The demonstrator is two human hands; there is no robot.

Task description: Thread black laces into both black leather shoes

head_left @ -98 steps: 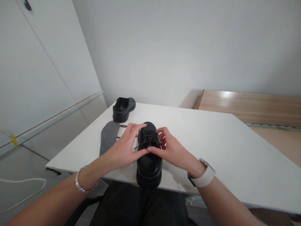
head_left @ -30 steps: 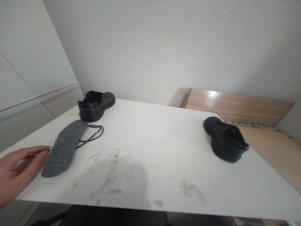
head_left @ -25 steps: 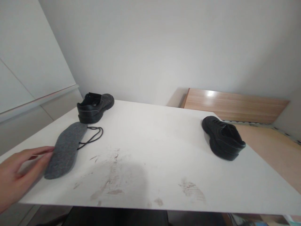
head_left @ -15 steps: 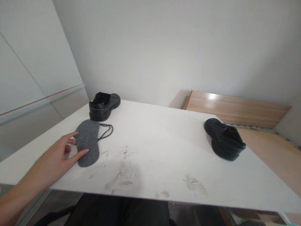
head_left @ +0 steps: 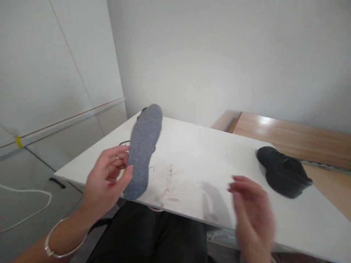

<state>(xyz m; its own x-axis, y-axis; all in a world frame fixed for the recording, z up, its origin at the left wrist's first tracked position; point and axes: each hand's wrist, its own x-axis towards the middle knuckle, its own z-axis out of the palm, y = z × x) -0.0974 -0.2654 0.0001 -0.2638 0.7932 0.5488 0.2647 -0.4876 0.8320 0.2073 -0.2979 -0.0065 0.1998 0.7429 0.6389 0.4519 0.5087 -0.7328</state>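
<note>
Gripped by the left hand [head_left: 105, 180], a grey insole [head_left: 142, 149] is raised at centre-left; the right hand [head_left: 253, 215], blurred, is spread empty.

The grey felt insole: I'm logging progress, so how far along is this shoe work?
Done: the laced black leather shoe stands at the white table's right edge. In hand: the left hand holds the grey felt insole up; the right hand hovers empty, blurred. Left: the insole is in no shoe; the second shoe is hidden behind it.
</note>
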